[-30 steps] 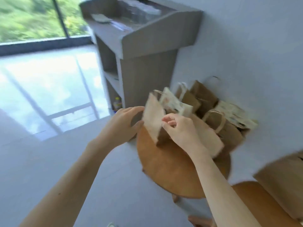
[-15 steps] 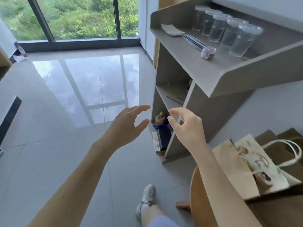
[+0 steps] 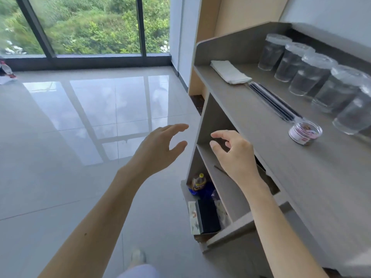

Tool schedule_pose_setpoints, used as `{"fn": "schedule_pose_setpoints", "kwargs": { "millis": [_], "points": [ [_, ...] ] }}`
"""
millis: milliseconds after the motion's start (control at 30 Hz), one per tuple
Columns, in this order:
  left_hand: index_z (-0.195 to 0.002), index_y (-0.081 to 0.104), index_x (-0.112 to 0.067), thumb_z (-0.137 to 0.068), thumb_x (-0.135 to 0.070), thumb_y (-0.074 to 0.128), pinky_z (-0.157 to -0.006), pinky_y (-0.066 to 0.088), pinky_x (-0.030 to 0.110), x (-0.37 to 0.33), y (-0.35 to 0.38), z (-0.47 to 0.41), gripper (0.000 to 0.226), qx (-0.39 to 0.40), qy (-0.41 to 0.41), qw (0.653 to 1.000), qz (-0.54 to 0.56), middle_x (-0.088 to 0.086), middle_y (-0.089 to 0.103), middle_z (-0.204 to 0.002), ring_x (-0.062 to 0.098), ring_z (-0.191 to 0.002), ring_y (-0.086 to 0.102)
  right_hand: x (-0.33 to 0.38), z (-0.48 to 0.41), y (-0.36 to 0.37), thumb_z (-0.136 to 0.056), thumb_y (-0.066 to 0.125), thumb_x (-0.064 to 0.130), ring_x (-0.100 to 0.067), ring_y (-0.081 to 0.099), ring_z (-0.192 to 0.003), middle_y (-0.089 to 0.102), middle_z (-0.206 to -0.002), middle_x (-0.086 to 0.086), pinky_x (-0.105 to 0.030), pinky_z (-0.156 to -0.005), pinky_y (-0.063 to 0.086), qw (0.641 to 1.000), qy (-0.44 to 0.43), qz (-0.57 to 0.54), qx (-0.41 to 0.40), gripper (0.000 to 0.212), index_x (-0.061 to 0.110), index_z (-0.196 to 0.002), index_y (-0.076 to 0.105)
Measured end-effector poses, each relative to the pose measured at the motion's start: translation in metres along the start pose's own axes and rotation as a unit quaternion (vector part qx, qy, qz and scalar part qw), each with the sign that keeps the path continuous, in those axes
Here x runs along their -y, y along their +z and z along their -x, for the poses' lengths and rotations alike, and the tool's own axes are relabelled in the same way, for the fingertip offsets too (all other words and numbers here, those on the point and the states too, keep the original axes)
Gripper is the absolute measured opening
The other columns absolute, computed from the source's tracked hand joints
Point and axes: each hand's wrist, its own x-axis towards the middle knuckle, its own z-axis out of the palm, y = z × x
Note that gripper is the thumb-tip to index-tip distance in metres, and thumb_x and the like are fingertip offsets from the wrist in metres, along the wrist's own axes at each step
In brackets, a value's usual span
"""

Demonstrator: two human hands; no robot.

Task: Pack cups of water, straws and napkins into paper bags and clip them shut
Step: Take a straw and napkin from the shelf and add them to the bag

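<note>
Several lidded clear cups of water [image 3: 307,74] stand in a row at the back of a grey counter [image 3: 267,137]. A folded stack of white napkins [image 3: 229,72] lies at its far end, with a bundle of dark straws [image 3: 274,103] beside it and a small glass jar of clips [image 3: 305,133] nearer me. My left hand [image 3: 160,150] hovers empty over the floor, fingers relaxed. My right hand [image 3: 233,153] hangs empty in front of the counter's left edge, fingers loosely curled. No paper bags are in view.
Shelves under the counter hold a bottle [image 3: 198,182], a dark box [image 3: 206,215] and packets. A glossy tiled floor [image 3: 70,137] stretches left to a large window [image 3: 90,27]. My shoe [image 3: 137,256] shows at the bottom.
Both hands let go of the paper bags on the round table. The view swung left and up to the counter, and the bags and table have left the frame.
</note>
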Motion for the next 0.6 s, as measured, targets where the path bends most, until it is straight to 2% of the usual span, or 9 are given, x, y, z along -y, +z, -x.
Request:
{"fn": "schedule_pose_setpoints", "kwargs": {
  "millis": [100,167,367,467,600],
  "points": [
    [-0.133,0.047,-0.026,-0.093,-0.027,0.052,-0.095,0.045,0.035,0.026,-0.001,-0.061,0.041,0.016,0.023,1.0,-0.013,-0.008,0.052,-0.134,0.015,-0.121,0.049,-0.007,-0.049,0.013,-0.089,0.06,0.02,-0.003,0.052,-0.097,0.061,-0.112,0.005,-0.015,-0.091,0.043,0.999,0.02,-0.002,-0.028,0.024,0.015,-0.112,0.064],
    [-0.133,0.047,-0.027,-0.093,-0.028,0.052,-0.097,0.043,0.033,0.04,-0.001,-0.102,0.041,0.031,0.049,0.998,-0.022,-0.008,0.051,-0.135,0.014,-0.122,0.048,-0.013,-0.078,0.022,-0.088,0.061,0.017,-0.007,0.055,-0.099,0.063,-0.111,0.003,-0.024,-0.094,0.046,0.998,0.028,0.005,-0.054,0.023,0.015,-0.11,0.065],
    [-0.133,0.047,-0.027,-0.093,-0.031,0.052,-0.094,0.039,0.024,0.063,0.003,-0.247,0.04,0.11,0.198,0.973,-0.04,-0.007,0.056,-0.129,0.012,-0.116,0.051,-0.029,-0.174,0.033,-0.086,0.063,0.013,-0.009,0.059,-0.095,0.062,-0.101,0.006,-0.022,-0.091,0.047,0.981,0.1,0.047,-0.158,0.02,0.014,-0.106,0.066],
    [-0.132,0.048,-0.027,-0.093,-0.031,0.053,-0.093,0.043,0.032,0.058,0.014,-0.308,0.04,0.142,0.276,0.949,-0.06,-0.004,0.057,-0.126,0.017,-0.115,0.05,-0.042,-0.201,0.025,-0.085,0.064,0.013,-0.01,0.059,-0.094,0.064,-0.101,0.004,-0.024,-0.089,0.048,0.965,0.143,0.078,-0.204,0.02,0.014,-0.105,0.066],
    [-0.133,0.047,-0.028,-0.09,-0.035,0.056,-0.094,0.04,0.035,0.045,0.038,-0.365,0.044,0.171,0.365,0.909,-0.101,-0.007,0.054,-0.131,0.019,-0.122,0.045,-0.065,-0.22,0.016,-0.084,0.064,0.011,-0.012,0.059,-0.093,0.065,-0.1,0.002,-0.027,-0.086,0.047,0.942,0.197,0.134,-0.237,0.019,0.014,-0.103,0.067]
  ]
}}
